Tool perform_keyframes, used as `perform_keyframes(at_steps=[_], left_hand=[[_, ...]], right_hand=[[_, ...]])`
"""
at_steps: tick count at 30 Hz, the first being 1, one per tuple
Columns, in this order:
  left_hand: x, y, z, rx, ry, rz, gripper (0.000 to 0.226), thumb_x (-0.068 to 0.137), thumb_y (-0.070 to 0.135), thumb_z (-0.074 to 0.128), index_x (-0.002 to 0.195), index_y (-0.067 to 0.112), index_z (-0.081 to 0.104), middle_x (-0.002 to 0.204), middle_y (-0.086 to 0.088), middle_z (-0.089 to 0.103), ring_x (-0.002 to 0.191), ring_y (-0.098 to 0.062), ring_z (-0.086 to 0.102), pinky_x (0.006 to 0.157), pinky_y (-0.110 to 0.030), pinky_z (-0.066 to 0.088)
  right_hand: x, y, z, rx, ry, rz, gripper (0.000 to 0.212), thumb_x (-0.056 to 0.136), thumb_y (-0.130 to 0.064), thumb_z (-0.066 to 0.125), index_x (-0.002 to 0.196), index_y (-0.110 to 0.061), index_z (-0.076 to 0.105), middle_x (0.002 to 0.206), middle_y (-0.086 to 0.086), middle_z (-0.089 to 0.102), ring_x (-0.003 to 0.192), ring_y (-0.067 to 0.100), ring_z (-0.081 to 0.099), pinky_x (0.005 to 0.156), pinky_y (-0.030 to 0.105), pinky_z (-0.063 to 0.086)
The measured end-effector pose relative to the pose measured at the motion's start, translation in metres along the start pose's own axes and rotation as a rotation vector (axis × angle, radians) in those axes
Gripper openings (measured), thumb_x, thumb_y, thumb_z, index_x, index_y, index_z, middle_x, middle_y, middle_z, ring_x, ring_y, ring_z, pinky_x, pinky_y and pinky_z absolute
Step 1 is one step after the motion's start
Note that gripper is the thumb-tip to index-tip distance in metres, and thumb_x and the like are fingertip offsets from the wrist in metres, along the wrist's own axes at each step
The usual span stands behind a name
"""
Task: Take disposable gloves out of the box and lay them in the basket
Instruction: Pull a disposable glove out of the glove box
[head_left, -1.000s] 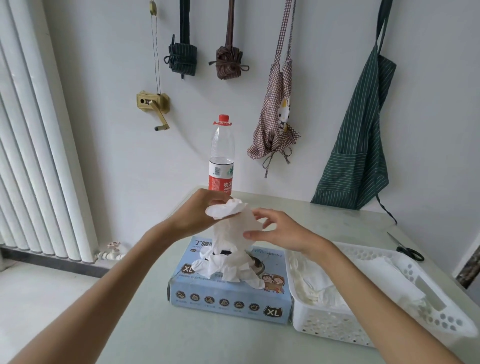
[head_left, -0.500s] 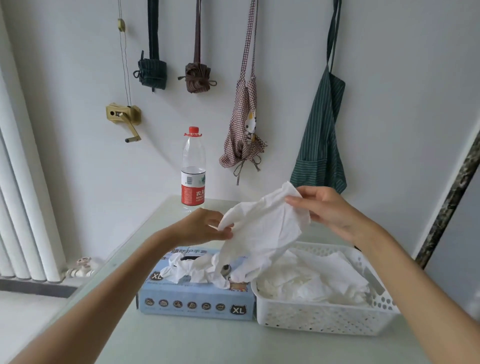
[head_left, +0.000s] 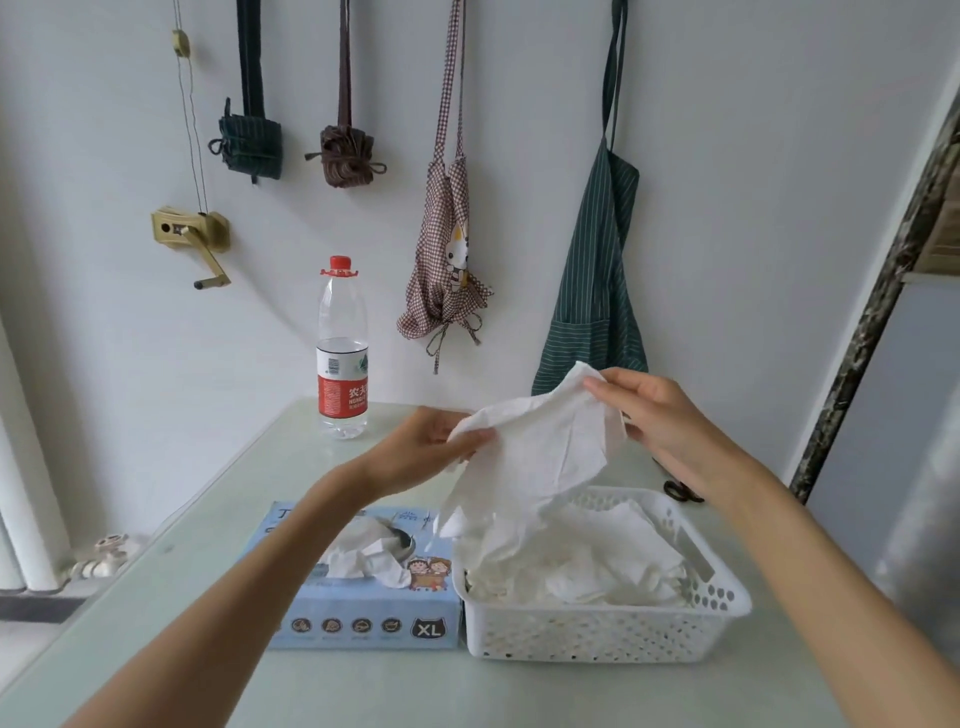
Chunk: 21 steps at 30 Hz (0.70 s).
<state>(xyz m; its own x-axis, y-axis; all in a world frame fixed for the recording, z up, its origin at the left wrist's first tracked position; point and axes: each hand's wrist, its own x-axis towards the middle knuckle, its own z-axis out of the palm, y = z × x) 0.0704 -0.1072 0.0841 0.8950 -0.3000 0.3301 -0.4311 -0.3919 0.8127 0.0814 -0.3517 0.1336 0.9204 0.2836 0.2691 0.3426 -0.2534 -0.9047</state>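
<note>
Head view: a white disposable glove is stretched out in the air at the centre of the frame, above the near left part of the white perforated basket. The left hand pinches the glove's left edge with curled fingers; the right hand pinches its upper right corner between thumb and fingers. The glove's lower end hangs down and seems to meet the heap of gloves already lying in the basket. At lower centre left, just beside the basket, sits the blue XL glove box, with more white gloves bunched in its opening.

The step in hand looks like the laying-down: the glove is out of the box and spread over the basket. The next move likely calls for lowering both hands together, keeping the glove flat, then letting go of both edges over the heap.
</note>
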Motion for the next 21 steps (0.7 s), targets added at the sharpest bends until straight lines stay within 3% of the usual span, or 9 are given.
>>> perform_keyframes(at_steps=[2, 4, 8, 12, 16, 18, 21], left_hand=[[-0.002, 0.000, -0.001, -0.083, -0.062, -0.031, 0.025, 0.099, 0.027, 0.044, 0.103, 0.018, 0.067, 0.097, 0.005, 0.071, 0.090, -0.006, 0.065, 0.086, -0.022, 0.052], [-0.001, 0.002, -0.001, -0.151, -0.109, -0.072, 0.028, 0.101, 0.029, 0.036, 0.109, 0.026, 0.062, 0.105, 0.009, 0.069, 0.098, -0.004, 0.064, 0.091, -0.023, 0.051], [-0.001, 0.006, -0.002, -0.129, -0.019, -0.117, 0.024, 0.101, 0.030, 0.038, 0.104, 0.028, 0.062, 0.104, 0.009, 0.066, 0.095, -0.005, 0.061, 0.086, -0.024, 0.051], [-0.005, 0.010, -0.007, -0.075, 0.254, -0.075, 0.021, 0.095, 0.030, 0.053, 0.105, 0.022, 0.069, 0.096, 0.003, 0.070, 0.090, -0.011, 0.063, 0.077, -0.023, 0.052], [-0.016, 0.030, -0.024, -0.094, 0.505, 0.042, 0.015, 0.093, 0.024, 0.058, 0.085, 0.030, 0.071, 0.077, 0.009, 0.072, 0.072, -0.004, 0.061, 0.072, -0.023, 0.047], [-0.018, 0.047, -0.033, -0.060, 0.562, 0.079, 0.017, 0.093, 0.023, 0.057, 0.084, 0.028, 0.070, 0.077, 0.008, 0.071, 0.072, -0.006, 0.062, 0.075, -0.025, 0.048], [-0.006, 0.062, -0.040, -0.008, 0.563, 0.043, 0.017, 0.091, 0.026, 0.058, 0.080, 0.023, 0.070, 0.072, 0.009, 0.068, 0.066, -0.002, 0.059, 0.072, -0.025, 0.047]], right_hand=[[0.001, 0.006, -0.002, 0.062, 0.062, -0.008, 0.043, 0.069, -0.059, 0.071, 0.095, -0.025, 0.073, 0.092, 0.008, 0.055, 0.087, 0.022, 0.045, 0.083, 0.038, 0.034], [0.002, 0.009, -0.001, 0.056, 0.148, -0.020, 0.027, 0.083, -0.045, 0.065, 0.092, -0.021, 0.073, 0.087, 0.007, 0.055, 0.083, 0.020, 0.046, 0.080, 0.033, 0.035], [0.003, 0.012, 0.008, -0.168, 0.361, -0.197, 0.018, 0.093, -0.025, 0.059, 0.087, -0.011, 0.069, 0.069, 0.000, 0.056, 0.064, 0.009, 0.046, 0.063, 0.023, 0.037], [0.000, 0.009, 0.022, -0.332, 0.509, -0.351, 0.015, 0.093, -0.022, 0.058, 0.086, -0.013, 0.067, 0.061, 0.013, 0.058, 0.054, 0.018, 0.043, 0.053, 0.030, 0.035], [-0.009, -0.015, 0.041, -0.232, 0.459, -0.454, 0.015, 0.095, -0.018, 0.056, 0.090, -0.012, 0.069, 0.055, 0.016, 0.051, 0.049, 0.010, 0.032, 0.048, 0.029, 0.026], [-0.013, -0.029, 0.047, -0.133, 0.442, -0.463, 0.016, 0.095, -0.018, 0.057, 0.091, -0.010, 0.070, 0.050, 0.005, 0.042, 0.048, 0.007, 0.028, 0.048, 0.027, 0.024], [-0.011, -0.039, 0.046, 0.046, 0.432, -0.358, 0.015, 0.094, -0.021, 0.059, 0.091, -0.011, 0.070, 0.059, 0.007, 0.046, 0.056, 0.011, 0.035, 0.053, 0.025, 0.029]])
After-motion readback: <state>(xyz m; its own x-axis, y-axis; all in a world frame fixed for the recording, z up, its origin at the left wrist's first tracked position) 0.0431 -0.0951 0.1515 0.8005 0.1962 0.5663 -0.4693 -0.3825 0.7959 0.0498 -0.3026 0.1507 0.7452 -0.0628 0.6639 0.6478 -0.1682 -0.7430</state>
